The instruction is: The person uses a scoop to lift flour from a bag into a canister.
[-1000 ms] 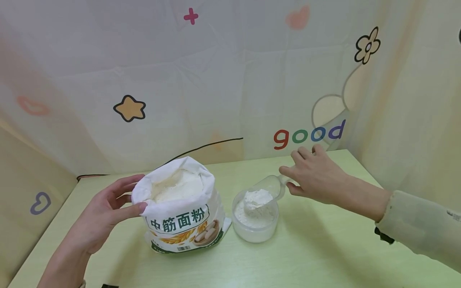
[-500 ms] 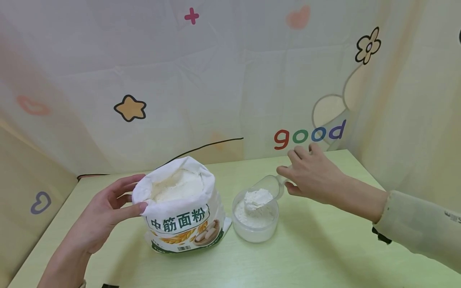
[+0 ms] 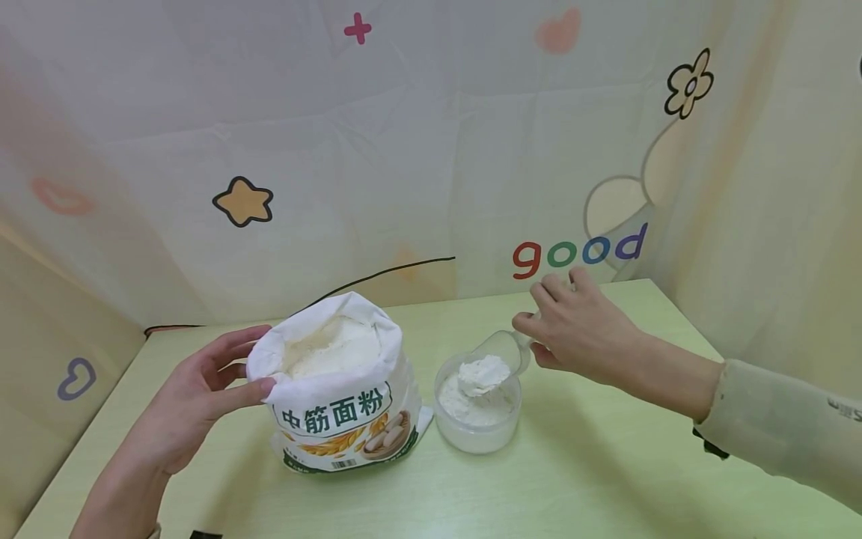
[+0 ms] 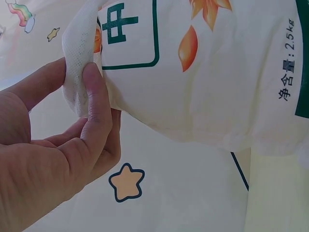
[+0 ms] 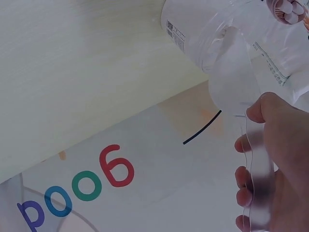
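A white bag of flour (image 3: 340, 438) stands on the table with its top folded open and flour inside. My left hand (image 3: 191, 393) pinches its turned-down rim (image 4: 79, 58) between thumb and fingers. To the bag's right is a round clear tub (image 3: 477, 438) of white flour. My right hand (image 3: 579, 329) grips the handle of a clear plastic scoop (image 5: 236, 77), with fingers curled round it. The scoop tilts down to the left over the tub. A heap of flour (image 3: 483, 374) lies in its bowl, low over the tub's flour.
The pale green table (image 3: 606, 464) ends at a hanging cloth (image 3: 417, 165) printed with drawings and the word "good". Cloth also closes the left and right sides. A pale sleeve (image 3: 788, 427) covers the right forearm.
My right hand has shifted slightly left and the scoop with it, its heap of flour still over the tub. The left hand and the bag keep their places.
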A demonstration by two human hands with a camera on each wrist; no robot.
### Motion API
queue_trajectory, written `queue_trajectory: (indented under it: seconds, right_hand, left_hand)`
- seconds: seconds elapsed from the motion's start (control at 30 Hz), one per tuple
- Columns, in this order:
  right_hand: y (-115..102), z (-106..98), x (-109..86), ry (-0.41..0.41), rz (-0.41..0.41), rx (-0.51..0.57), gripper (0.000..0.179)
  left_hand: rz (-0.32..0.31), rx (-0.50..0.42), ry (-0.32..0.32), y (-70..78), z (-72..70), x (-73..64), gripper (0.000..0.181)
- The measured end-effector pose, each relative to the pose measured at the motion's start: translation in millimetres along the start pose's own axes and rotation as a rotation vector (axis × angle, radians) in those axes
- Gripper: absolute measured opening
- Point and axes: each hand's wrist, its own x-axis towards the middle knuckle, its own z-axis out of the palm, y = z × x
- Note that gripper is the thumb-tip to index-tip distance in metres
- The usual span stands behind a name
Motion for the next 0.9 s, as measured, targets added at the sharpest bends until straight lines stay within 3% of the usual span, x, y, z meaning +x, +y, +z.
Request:
queue_trajectory:
  seconds: [0.5,0.9]
  right_hand:
    - [-2.8,1.1,2.2,0.098,-0.047,-0.131,0.033]
    - [-7.2,3.0,3.2,0.079,-0.078,-0.223,0.035]
  left_hand:
    - [-0.003,0.017,0.0,0.7,-0.1,0.4,0.063]
    - [0.001,0.005,0.0,0.1,0.1,0.1,0.063]
